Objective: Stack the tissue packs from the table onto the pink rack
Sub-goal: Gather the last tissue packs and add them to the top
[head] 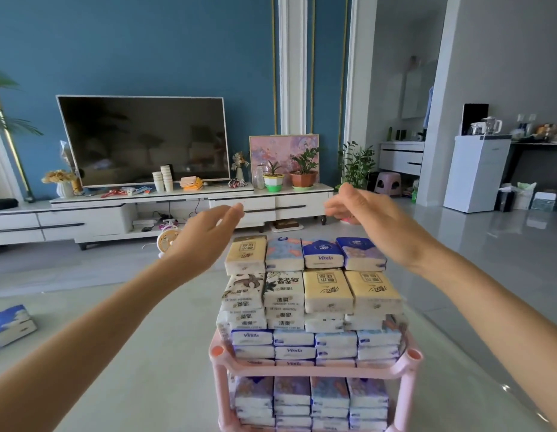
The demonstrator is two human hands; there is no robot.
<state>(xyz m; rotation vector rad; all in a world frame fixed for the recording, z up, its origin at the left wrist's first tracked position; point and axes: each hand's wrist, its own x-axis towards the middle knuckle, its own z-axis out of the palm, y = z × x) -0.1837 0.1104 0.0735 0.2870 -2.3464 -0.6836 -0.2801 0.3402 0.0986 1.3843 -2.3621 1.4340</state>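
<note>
Tissue packs (311, 310) are shown stacked on the pink rack (408, 366), which appears to stand on the pale bench (146, 353). The lower tier (311, 400), nearest the viewer, is filled with four columns of packs laid flat, short ends outward. The upper tier is loaded in the same way, and the pile is carried well above the corner posts. Its top layer is set out as two rows of four, with neighbouring packs touching. Flat, close-packed laying is judged to give each layer a level bed for the next. Nothing retains the layers above the posts, and the far-right top pack (361, 254) is seen slightly skewed.

One blue-and-white pack (10, 324) lies on the bench well to the left, apart from the rack, so the task is judged nearly complete.

Beyond the pile, the left grip (205, 235) and right grip (364, 213) are held apart over the far row. Both are released, with fingers loosely bent and nothing grasped. No contact with the packs is visible. The posture is judged suited to steadying or squaring the top layer.

Farther off, a small fan (168, 240) is on the floor before a white cabinet (84, 219) carrying a television (143, 138).
</note>
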